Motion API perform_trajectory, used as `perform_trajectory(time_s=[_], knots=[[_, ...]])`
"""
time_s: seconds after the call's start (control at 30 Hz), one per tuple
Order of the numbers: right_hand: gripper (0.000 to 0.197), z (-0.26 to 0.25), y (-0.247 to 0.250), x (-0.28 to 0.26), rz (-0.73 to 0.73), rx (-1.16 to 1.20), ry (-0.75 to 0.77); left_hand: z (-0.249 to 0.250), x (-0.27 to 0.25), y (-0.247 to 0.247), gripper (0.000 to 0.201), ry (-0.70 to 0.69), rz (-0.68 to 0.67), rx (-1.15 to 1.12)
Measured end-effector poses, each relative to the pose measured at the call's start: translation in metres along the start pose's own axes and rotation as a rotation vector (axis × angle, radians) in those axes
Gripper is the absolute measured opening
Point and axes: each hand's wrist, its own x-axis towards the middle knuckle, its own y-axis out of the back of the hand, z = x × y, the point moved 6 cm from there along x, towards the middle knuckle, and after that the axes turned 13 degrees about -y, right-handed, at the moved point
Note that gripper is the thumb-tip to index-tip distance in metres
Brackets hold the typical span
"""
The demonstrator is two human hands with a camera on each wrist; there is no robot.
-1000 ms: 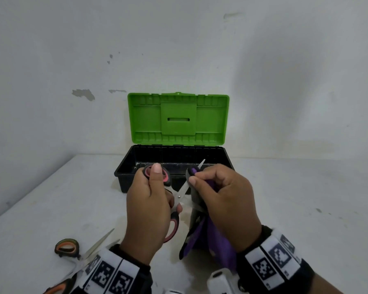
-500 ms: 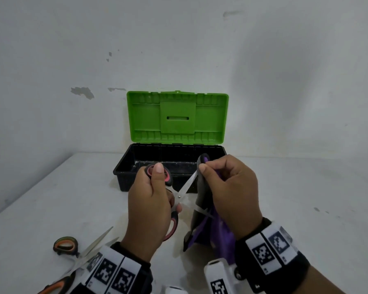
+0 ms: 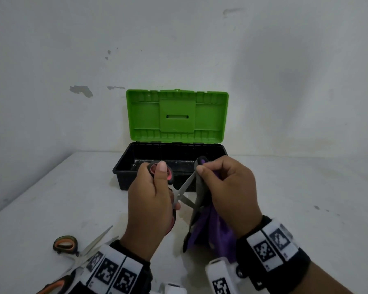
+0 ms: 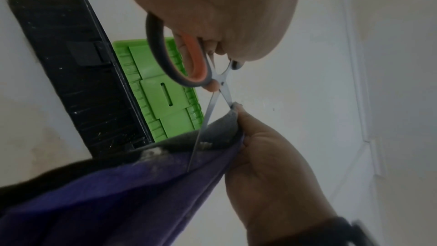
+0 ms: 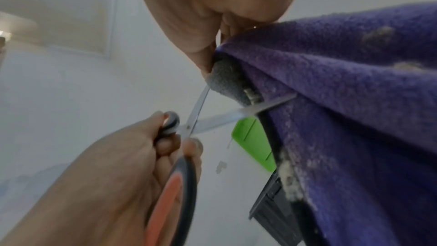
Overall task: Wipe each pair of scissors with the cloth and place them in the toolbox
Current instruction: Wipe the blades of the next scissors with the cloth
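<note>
Left hand [image 3: 151, 200] grips the open scissors [image 3: 184, 188]; right hand [image 3: 229, 187] pinches the cloth [image 3: 210, 232] round one blade, apparently its tip.

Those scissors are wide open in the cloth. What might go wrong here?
The right hand pinches the cloth round one blade of the open scissors, so an edge could nick a finger or snag the cloth. The other scissors lie open near the table's front edge, where the left hand might knock them off.

Two pairs of scissors [image 3: 184, 190] [image 3: 72, 251], one cloth [image 3: 210, 232], one toolbox [image 3: 123, 166].
</note>
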Motion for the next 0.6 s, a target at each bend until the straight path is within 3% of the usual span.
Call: perform_trajectory(time_s=[0.17, 0.37, 0.6], knots=[[0.008, -0.004, 0.014, 0.015, 0.052, 0.05, -0.024, 0.002, 0.002, 0.003, 0.037, -0.115, -0.004, 0.107], [0.006, -0.015, -0.011, -0.015, -0.094, -0.053, 0.115, 0.005, 0.004, 0.0, 0.037, -0.277, -0.037, 0.279], [0.007, -0.012, -0.013, -0.014, -0.01, -0.113, 0.149, 0.01, -0.002, -0.003, 0.047, -0.375, -0.067, 0.343]])
